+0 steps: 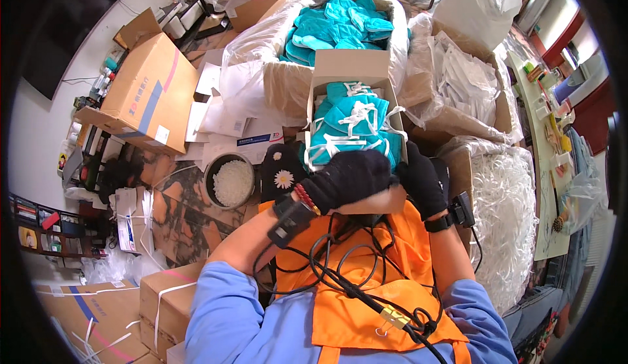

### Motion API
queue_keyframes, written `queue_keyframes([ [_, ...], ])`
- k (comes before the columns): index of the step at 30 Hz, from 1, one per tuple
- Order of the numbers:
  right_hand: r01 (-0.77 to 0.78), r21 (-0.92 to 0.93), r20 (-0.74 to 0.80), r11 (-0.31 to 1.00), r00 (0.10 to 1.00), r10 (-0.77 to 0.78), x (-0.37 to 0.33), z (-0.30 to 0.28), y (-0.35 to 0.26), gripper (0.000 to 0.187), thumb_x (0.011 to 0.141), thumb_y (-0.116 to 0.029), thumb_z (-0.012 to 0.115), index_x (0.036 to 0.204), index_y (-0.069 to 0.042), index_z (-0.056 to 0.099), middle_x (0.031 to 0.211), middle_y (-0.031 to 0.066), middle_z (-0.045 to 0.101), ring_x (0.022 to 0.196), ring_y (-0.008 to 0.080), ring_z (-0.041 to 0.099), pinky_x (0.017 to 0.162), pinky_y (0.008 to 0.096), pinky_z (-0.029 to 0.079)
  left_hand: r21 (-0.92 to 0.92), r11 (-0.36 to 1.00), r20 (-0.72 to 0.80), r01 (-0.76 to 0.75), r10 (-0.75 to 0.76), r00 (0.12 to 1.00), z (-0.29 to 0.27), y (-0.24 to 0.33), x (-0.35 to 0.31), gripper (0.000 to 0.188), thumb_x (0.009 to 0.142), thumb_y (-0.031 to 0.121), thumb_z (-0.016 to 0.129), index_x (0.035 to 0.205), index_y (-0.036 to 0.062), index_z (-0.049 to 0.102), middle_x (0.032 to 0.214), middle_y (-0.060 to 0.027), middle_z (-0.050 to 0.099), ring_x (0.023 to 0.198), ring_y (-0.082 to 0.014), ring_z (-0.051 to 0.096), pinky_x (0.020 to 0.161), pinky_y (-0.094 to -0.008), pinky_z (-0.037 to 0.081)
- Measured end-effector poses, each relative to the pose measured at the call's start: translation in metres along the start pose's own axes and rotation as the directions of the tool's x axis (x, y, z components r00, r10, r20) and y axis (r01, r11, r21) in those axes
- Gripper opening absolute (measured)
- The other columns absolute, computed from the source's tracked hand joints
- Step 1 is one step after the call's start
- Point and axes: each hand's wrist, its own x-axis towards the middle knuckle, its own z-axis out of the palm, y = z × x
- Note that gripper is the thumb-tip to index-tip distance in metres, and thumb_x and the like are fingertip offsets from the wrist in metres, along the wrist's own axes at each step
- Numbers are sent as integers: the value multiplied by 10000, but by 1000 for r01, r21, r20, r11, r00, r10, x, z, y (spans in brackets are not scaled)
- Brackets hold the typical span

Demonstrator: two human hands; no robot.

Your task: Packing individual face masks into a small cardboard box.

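In front of me stands a small open cardboard box (pixel 348 63), packed with folded teal fabric pieces (pixel 356 119) that have white straps. My left hand (pixel 350 177), in a black glove, lies over the box's near end with its fingers curled together; whatever is under them is hidden. A blurred pale flap (pixel 376 202) shows just below those fingers. Along the right wall of the box is my right hand (pixel 422 179), also black-gloved, gripping that side. Behind it, a larger lined carton (pixel 284 89) holds a heap of loose teal pieces (pixel 340 24).
Right of me are a lined carton (pixel 418 79) of flat clear packets and another carton (pixel 461 168) full of white straps (pixel 502 217). To the left sit a bowl of white pellets (pixel 230 181) and a large brown carton (pixel 157 86). Black cables (pixel 333 266) hang over my orange apron.
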Motion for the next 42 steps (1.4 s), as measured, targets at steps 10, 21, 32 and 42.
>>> queue_keyframes([
  [10, -34, -121, -3, 992, 999, 34, -6, -15, -27, 423, 781, -188, 595, 1183, -77, 525, 792, 198, 652, 713, 394, 624, 634, 498, 486, -161, 857, -471, 489, -502, 725, -100, -105, 49, 357, 751, 262, 704, 1024, 39, 644, 987, -191, 663, 947, -344, 636, 838, -412, 494],
  [21, 236, -131, -378, 963, 886, -268, -7, -25, -35, 448, 780, -104, 635, 1212, -61, 522, 973, 185, 644, 885, 354, 635, 770, 410, 518, 257, 752, -306, 607, -533, 789, -47, -81, 19, 789, 716, 440, 736, 1317, 27, 436, 1231, -230, 545, 1102, -368, 564, 927, -443, 459],
  [32, 139, 143, -107, 980, 987, -124, 52, -18, -67, 303, 747, -130, 739, 1021, -50, 638, 985, 172, 650, 902, 327, 634, 771, 409, 504, 54, 813, -345, 580, -530, 775, -88, -55, -9, 434, 745, 257, 741, 1090, 27, 614, 1016, -152, 666, 938, -307, 639, 827, -386, 502],
  [42, 315, 615, -181, 723, 949, -259, 31, -46, -66, 235, 715, 14, 719, 928, -55, 648, 1208, 131, 577, 1138, 261, 540, 961, 365, 419, -886, 441, -205, 141, -648, 734, -108, -42, -21, 258, 901, 251, 629, 1032, 29, 652, 883, -33, 664, 763, -90, 598, 691, -235, 491],
])
